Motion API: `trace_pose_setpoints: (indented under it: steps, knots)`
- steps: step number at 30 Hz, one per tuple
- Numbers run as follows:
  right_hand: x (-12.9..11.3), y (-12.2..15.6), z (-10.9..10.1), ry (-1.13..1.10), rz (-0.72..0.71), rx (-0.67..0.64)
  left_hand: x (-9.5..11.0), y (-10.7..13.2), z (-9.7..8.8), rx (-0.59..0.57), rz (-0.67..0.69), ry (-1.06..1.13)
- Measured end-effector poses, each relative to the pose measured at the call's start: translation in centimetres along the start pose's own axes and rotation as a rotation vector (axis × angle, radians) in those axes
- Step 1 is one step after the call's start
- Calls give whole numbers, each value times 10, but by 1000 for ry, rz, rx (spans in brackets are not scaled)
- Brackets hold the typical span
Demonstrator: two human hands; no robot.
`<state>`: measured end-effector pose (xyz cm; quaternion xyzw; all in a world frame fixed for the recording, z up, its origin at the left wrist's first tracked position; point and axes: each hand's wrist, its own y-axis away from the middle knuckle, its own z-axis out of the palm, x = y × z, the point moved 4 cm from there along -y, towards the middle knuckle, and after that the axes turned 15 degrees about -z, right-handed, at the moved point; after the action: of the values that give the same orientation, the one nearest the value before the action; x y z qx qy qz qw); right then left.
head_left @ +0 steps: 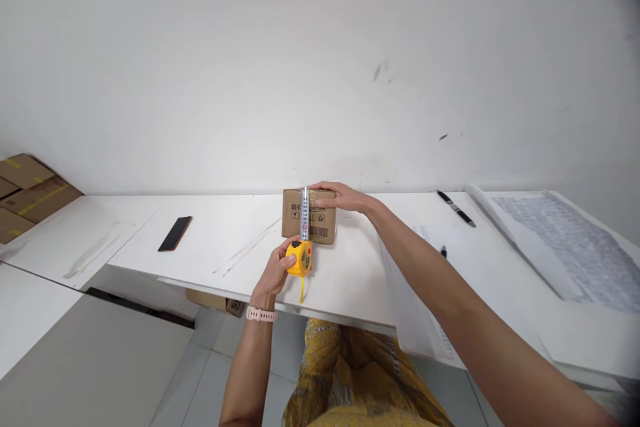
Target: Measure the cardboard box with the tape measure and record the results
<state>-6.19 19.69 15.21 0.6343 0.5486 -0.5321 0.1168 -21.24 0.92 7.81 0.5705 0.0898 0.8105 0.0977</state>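
Our left hand [276,271] grips yellow plastic tape measure [300,265], nearside of small brown cardboard box [321,221] on white table [353,280]. Box likely light, stiff; we'd hold side edges. Our right hand [346,197] holds box's upper right edge.

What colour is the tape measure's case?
The tape measure has a yellow case with some black; it shows best in the head view.

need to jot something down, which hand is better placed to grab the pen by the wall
Probably the right hand: it is at the cardboard box's top edge, nearer the pen, whereas the left hand grips the tape measure, farther off. The right would have to leave the box first.
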Motion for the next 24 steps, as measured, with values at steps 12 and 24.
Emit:
trace_pose_setpoints:
  steps: [12,24]
  knots:
    - [-9,-1,-6,56,-127,-70,0,-10,3,-53,-7,17]
    - [1,-6,-5,60,-72,27,-1,-29,-16,-54,-10,-44]
